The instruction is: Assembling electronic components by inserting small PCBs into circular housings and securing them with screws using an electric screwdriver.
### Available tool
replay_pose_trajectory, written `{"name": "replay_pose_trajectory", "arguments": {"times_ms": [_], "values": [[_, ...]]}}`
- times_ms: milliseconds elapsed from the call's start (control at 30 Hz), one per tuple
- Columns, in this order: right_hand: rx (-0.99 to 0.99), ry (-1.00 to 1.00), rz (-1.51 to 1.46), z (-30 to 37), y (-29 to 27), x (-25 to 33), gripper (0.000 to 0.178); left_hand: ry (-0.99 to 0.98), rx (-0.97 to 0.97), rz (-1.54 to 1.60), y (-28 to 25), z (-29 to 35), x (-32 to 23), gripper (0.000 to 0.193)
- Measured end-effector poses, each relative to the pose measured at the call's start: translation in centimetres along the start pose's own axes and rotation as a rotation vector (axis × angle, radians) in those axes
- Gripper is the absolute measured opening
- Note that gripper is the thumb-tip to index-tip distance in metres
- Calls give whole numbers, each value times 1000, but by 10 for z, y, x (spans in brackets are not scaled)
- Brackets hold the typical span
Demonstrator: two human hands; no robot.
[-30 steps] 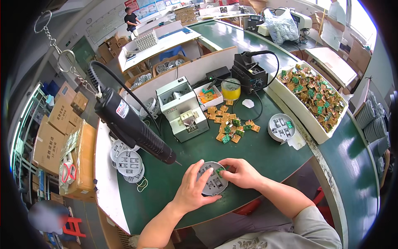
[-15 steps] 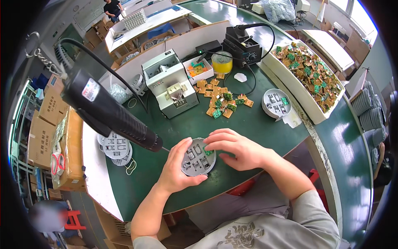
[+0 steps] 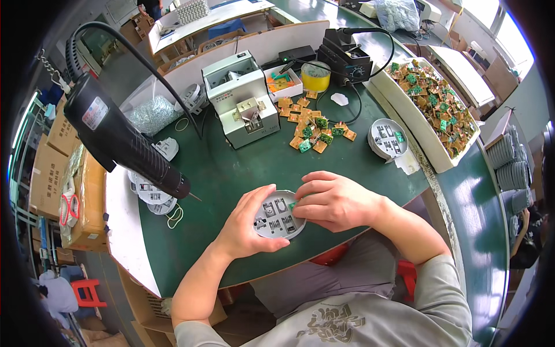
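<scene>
A pale grey, boxy metal machine [image 3: 234, 98] stands on the dark green tabletop [image 3: 211, 168]; just beside it sits a shallow white tray [image 3: 287, 91] of orange pieces, near a round yellow tub [image 3: 315, 80] and a black box-shaped unit with a dial [image 3: 346, 62]; leftward lies a clear plastic bag of small silvery pieces [image 3: 151, 115]; a red plastic stool [image 3: 87, 294] stands below.

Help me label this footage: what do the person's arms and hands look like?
The left hand and right hand are bare, with no gloves or watch showing. Short, plain grey sleeves leave the forearms uncovered; no markings show on them.
</scene>
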State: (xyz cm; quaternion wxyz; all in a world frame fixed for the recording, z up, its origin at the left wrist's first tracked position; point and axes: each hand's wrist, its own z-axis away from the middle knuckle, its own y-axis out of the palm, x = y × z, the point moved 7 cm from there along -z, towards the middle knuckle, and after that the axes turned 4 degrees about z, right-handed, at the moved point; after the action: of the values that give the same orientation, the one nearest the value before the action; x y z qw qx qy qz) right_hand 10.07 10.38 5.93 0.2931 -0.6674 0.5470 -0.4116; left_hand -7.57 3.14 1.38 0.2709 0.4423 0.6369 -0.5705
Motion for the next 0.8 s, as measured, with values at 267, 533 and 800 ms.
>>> {"name": "replay_pose_trajectory", "arguments": {"times_ms": [267,533,800], "values": [[14,-13,-71,0,-3,3,28,74,19,-23,-1,-2,-10,103],[-179,135,-135,8,-11,5,37,340,-97,-200,-4,-2,-29,96],[-273,941,-1055,46,34,-7,42,478,-187,-432,4,3,-41,88]]}}
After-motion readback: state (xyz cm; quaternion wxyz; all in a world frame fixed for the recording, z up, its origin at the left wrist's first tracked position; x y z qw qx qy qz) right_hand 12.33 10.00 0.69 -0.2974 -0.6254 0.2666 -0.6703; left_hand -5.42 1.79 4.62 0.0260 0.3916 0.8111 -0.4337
